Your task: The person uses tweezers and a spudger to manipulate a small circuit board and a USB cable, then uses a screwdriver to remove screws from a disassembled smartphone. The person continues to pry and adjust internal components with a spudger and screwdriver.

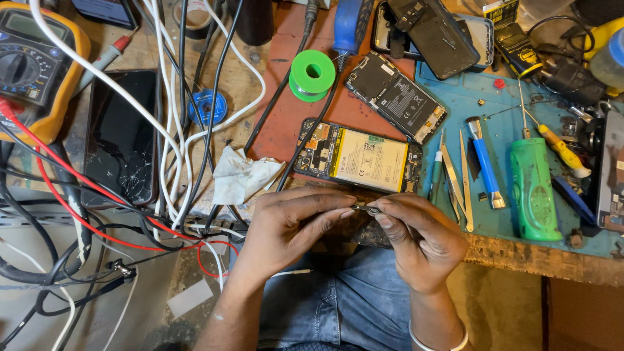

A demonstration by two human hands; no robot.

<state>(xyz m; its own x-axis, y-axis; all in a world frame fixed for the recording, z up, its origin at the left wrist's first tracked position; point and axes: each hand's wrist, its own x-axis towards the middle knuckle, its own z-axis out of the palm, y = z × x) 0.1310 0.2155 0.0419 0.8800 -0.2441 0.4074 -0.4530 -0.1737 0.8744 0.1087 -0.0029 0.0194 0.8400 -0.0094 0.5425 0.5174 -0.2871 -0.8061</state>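
Note:
My left hand (286, 227) and my right hand (419, 237) meet at the bench's front edge, fingertips pinched together on a small metal part (367, 209). Just beyond them lies an opened phone (357, 158) with its yellowish battery and circuit board exposed. A second opened phone (395, 97) with a black battery lies further back. A crumpled white tissue (242, 179) rests left of the near phone.
A blue mat (500, 214) at the right carries tweezers (455, 185), a blue-handled tool (484, 162), a green cylinder (533, 192) and a yellow screwdriver (562, 149). A green solder spool (312, 75), a cracked phone (120, 136), a yellow multimeter (32, 65) and tangled cables (182, 130) fill the left.

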